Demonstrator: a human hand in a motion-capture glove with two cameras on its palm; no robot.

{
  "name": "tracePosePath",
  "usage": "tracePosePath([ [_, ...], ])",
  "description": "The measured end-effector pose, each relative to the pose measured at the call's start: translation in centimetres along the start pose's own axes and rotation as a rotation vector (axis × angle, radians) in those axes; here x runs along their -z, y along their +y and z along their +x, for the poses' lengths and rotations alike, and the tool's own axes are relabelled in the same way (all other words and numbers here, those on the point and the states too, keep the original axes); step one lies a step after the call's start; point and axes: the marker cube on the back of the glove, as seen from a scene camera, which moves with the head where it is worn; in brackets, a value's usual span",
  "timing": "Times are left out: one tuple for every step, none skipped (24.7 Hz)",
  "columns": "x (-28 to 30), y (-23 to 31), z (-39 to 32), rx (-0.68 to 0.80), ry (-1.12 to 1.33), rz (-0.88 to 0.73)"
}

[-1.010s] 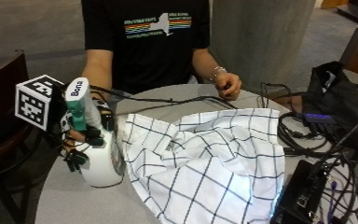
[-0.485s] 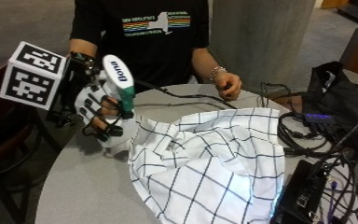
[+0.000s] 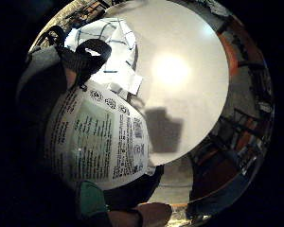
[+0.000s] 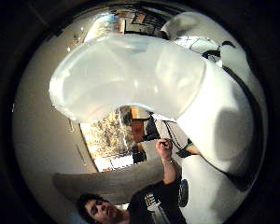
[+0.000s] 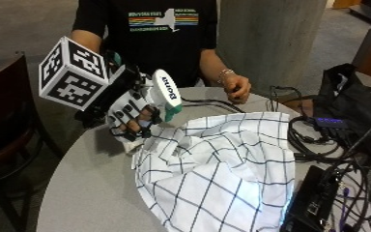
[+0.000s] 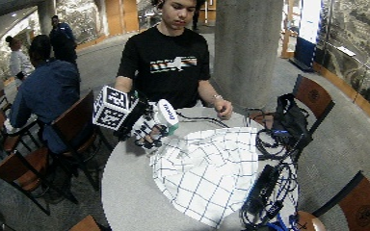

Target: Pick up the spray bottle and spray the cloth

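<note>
Round grey table point(image 5: 89, 193): checked cloth point(image 5: 218, 174), cables point(image 5: 340, 159).

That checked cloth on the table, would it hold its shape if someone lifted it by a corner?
Probably not. The cloth lies in soft folds and ridges on the round table, so it looks thin and floppy and would likely drape and hang. It also seems light, and a push would probably bunch it up instead of sliding it whole.

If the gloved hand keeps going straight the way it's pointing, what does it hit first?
Most likely the cloth. The right hand grips the spray bottle above the table, right beside the cloth's near corner, angled toward it. Depth is unclear, so it could pass just over the folds.
</note>
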Motion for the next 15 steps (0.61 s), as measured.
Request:
tracePosePath([
  [-0.06, -0.05, 0.08, -0.012, 0.026, -0.007],
  [-0.13, -0.08, 0.21, -0.024, 0.049, -0.015],
  [-0.22, -0.09, 0.37, -0.035, 0.067, -0.022],
  [-0.32, -0.09, 0.50, -0.044, 0.080, -0.030],
  [-0.41, -0.10, 0.58, -0.051, 0.089, -0.035],
  [-0.48, -0.11, 0.60, -0.055, 0.095, -0.039],
  [-0.51, -0.12, 0.57, -0.059, 0.099, -0.042],
  [-0.51, -0.15, 0.52, -0.062, 0.103, -0.043],
  [-0.50, -0.17, 0.49, -0.065, 0.106, -0.044],
  [-0.49, -0.19, 0.49, -0.068, 0.108, -0.043],
  [-0.47, -0.22, 0.52, -0.070, 0.110, -0.041],
  [-0.45, -0.25, 0.58, -0.072, 0.110, -0.039],
  [-0.44, -0.28, 0.66, -0.073, 0.110, -0.037],
  [-0.44, -0.29, 0.75, -0.074, 0.110, -0.038],
  [-0.44, -0.29, 0.82, -0.074, 0.109, -0.039],
])
